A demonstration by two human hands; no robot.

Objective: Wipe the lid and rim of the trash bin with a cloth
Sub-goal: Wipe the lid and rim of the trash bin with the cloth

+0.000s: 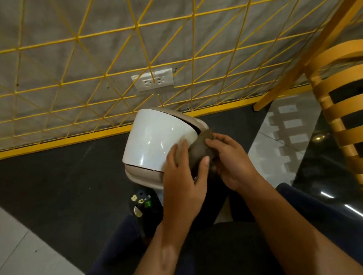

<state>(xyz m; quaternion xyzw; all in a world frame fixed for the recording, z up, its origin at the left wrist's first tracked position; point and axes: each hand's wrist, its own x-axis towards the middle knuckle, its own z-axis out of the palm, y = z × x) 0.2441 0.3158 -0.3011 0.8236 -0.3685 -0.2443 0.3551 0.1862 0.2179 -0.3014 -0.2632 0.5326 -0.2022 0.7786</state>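
A seated person works over a trash bin point(193, 119) standing on the dark floor point(46, 186) just in front of a yellow wire fence point(99, 56), with a slatted wooden chair point(354, 117) to the right. The left hand point(182, 182) lies on the near right part of the white swing lid point(158, 137), its fingers point(173, 154) straight and flat on the plastic and gripping nothing, the thumb alongside the cloth point(200, 151). The right hand point(230, 161) has its fingers point(216, 141) curled round the bunched grey-brown cloth, pressing it to the right edge of the lid where that meets the beige rim point(143, 178).

The step in hand appears to be wiping the seam between lid and rim. A swing lid would likely tip under pressure, so the flat left hand does well to brace it while the right draws the cloth along the edge. Spreading the bunched cloth wider would cover more surface per pass. Most of the lid's glossy face and the rim's left side lie outside the cloth's present reach, so the job looks partly done at best.
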